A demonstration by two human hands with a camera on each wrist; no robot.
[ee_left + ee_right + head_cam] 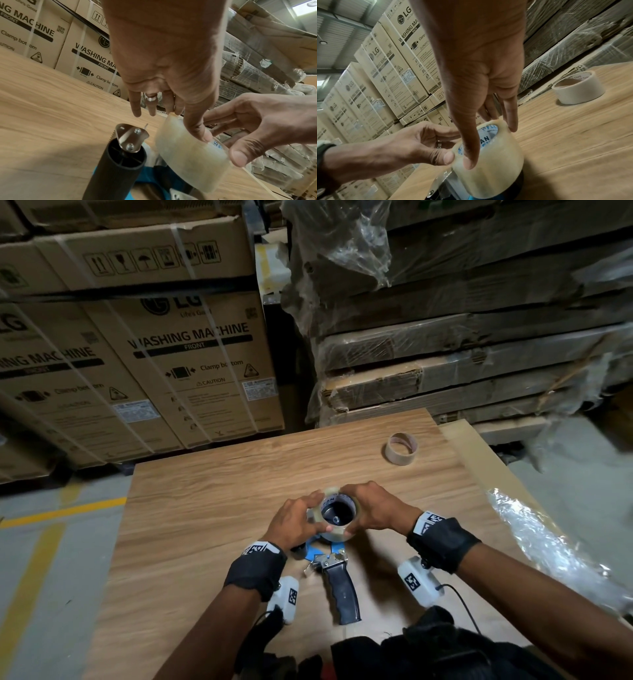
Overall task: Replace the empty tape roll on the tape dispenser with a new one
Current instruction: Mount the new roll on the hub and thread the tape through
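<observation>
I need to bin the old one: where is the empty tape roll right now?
In the head view the empty tape roll lies on the wooden table, far right, beyond both hands and the dispenser, touching neither.

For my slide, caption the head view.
Both hands seat a new tape roll on the dispenser.

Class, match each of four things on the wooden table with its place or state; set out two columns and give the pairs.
Things:
1. clear new tape roll
2. empty brown cardboard core
3. black dispenser handle
4. crinkled clear plastic wrap

Places or states:
A. alone, far right part of table
B. lying on table, pointing toward the person
C. along table's right edge
D. held between both hands

Pairs: 1-D, 2-A, 3-B, 4-C
</observation>
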